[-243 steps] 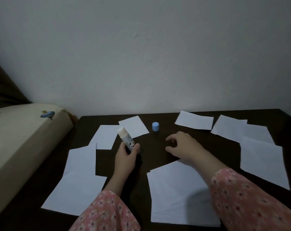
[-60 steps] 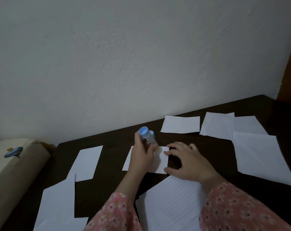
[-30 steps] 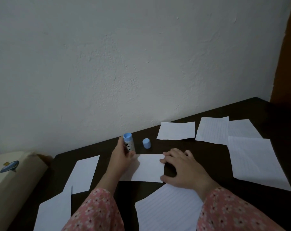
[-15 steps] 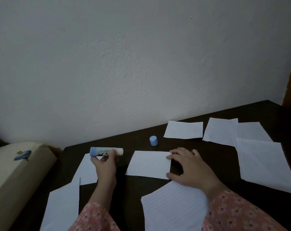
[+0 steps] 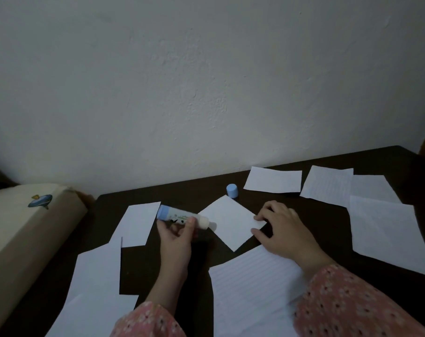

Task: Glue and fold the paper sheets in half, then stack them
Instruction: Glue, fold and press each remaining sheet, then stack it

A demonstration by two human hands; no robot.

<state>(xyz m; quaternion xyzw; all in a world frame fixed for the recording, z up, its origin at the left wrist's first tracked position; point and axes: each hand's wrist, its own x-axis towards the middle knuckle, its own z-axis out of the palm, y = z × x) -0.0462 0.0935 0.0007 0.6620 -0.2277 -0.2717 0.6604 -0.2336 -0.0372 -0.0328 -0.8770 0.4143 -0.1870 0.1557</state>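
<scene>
My left hand grips an uncapped glue stick held sideways, its white glue tip touching the left corner of a small white paper sheet. That sheet lies turned like a diamond on the dark table. My right hand rests on the sheet's right corner with fingers spread, pressing it down. The blue cap stands upright just behind the sheet.
Several white sheets lie around: a lined stack in front of me, sheets at the left and near left, and more at the right and back. A beige cushion borders the table's left; a wall stands behind.
The small sheet has been rotated from square-on to a diamond angle under my right hand. My left hand brought the glue stick rightward so its tip meets the sheet's left corner.
</scene>
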